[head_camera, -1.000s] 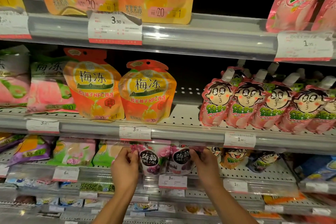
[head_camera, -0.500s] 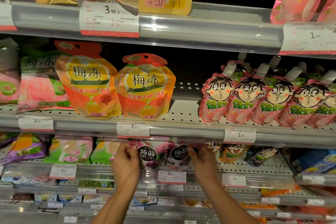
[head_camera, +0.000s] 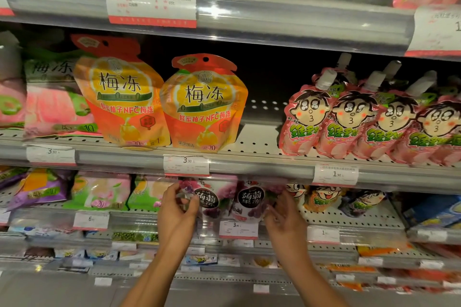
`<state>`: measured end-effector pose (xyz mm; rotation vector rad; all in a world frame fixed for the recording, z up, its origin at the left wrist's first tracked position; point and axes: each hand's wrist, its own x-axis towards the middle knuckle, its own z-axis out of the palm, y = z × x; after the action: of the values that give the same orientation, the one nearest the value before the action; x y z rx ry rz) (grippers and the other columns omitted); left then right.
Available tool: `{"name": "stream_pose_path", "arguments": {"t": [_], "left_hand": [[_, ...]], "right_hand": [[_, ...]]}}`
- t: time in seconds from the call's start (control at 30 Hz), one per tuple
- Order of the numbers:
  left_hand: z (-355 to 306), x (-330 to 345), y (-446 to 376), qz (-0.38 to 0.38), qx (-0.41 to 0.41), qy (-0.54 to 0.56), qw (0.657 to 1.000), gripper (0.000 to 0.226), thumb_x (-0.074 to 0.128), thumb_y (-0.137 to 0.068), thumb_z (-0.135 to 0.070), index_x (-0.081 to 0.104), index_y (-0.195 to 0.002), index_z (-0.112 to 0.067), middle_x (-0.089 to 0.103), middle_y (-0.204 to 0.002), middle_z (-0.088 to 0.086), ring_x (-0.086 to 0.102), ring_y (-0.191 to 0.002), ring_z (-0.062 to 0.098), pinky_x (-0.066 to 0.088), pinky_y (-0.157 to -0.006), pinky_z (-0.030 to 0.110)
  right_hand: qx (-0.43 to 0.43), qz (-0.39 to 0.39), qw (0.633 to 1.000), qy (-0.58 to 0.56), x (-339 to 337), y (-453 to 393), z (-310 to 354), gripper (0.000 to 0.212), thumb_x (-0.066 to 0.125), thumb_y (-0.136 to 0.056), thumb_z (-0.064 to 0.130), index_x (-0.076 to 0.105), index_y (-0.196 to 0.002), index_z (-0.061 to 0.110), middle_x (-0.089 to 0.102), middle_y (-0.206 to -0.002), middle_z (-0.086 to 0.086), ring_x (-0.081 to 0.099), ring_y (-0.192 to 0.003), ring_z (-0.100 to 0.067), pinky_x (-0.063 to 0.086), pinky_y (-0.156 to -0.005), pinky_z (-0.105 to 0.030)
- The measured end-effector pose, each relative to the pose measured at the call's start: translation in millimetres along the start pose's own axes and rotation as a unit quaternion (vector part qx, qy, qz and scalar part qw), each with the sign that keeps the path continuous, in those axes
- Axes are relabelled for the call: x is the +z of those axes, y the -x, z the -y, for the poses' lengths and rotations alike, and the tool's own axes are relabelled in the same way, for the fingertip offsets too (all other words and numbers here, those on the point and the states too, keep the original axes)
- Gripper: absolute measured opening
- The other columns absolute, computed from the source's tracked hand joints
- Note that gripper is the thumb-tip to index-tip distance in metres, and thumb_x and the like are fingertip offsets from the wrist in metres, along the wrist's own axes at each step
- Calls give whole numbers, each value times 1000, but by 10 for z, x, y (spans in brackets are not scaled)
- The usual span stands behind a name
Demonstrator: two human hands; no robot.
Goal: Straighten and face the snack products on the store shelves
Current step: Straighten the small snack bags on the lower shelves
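Two white-and-purple grape jelly pouches stand side by side on the third shelf [head_camera: 349, 222]. My left hand [head_camera: 178, 209] pinches the left edge of the left pouch [head_camera: 214, 200]. My right hand [head_camera: 283, 214] touches the right edge of the right pouch [head_camera: 250, 200], its fingers curled round that edge. Both pouches face forward, their tops hidden behind the shelf rail above. On the shelf above stand two orange pomelo jelly pouches [head_camera: 203, 104] and a row of pink cartoon-face spout pouches [head_camera: 349, 117].
Green and purple pouches [head_camera: 99, 192] lie left of my hands, cartoon-face pouches [head_camera: 324, 197] to the right. Price tags [head_camera: 238, 229] hang on the shelf rails. Lower shelves hold small flat packs [head_camera: 134, 235]. A gap lies between the orange and pink pouches.
My view has tilted down slightly and drawn closer to the shelf. My right hand has slid a little down the right pouch's edge; my left hand stays at the left pouch.
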<state>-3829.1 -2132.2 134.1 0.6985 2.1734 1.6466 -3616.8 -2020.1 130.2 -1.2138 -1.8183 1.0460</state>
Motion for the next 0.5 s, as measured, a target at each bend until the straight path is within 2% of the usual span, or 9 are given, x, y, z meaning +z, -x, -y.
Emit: {"name": "stream_pose_path", "arguments": {"t": [0.07,0.1,0.2,0.23,0.37,0.43,0.5], "left_hand": [[3,-2,-8,4,-2,-6,1000,56,71,-93,-30,46,-142,-24,65,-107,-8,65,-93,10,55,-86,40],[-7,-4,-12,5,-2,-9,1000,60,73,-91,-30,45,-143,-23,64,-111,-9,64,-96,9,54,-88,39],[-33,-11,-2,3,5,-7,1000,68,78,-88,-31,43,-145,-22,60,-118,-8,60,-100,5,49,-87,33],[-47,-16,10,-1,9,-8,1000,69,79,-87,-31,43,-145,-22,58,-120,-7,59,-101,5,47,-87,32],[-21,-32,52,-8,10,2,1000,73,81,-86,-31,41,-146,-28,56,-122,-7,59,-109,14,49,-92,36],[26,-36,71,-8,13,8,1000,74,82,-85,-30,40,-145,-34,54,-122,-11,58,-111,15,50,-95,38],[74,-46,92,-7,18,6,1000,74,82,-84,-30,39,-144,-37,51,-123,-17,57,-114,16,49,-98,39]], "right_hand": [[1,-2,1000,-19,-15,30,30,68,65,-94,6,37,-153,26,52,-140,11,56,-103,25,46,-82,-2],[-5,-6,1000,-20,-28,47,47,69,65,-95,5,36,-154,25,51,-143,9,57,-104,24,49,-85,-5],[-24,-18,1000,5,-80,73,59,68,66,-94,10,38,-154,25,52,-148,3,59,-113,10,55,-99,-31],[-27,-20,999,11,-93,77,49,68,67,-94,11,38,-154,25,54,-147,2,60,-115,6,55,-100,-33],[-41,-11,999,14,-128,127,70,68,66,-93,7,40,-150,34,59,-138,4,60,-119,1,50,-90,-9],[-53,-15,998,18,-138,162,72,69,65,-92,3,41,-148,36,58,-137,3,58,-121,1,49,-88,-5],[-66,-24,997,29,-144,181,57,69,65,-91,-2,42,-148,31,57,-138,-1,56,-121,4,48,-87,-4]]}}
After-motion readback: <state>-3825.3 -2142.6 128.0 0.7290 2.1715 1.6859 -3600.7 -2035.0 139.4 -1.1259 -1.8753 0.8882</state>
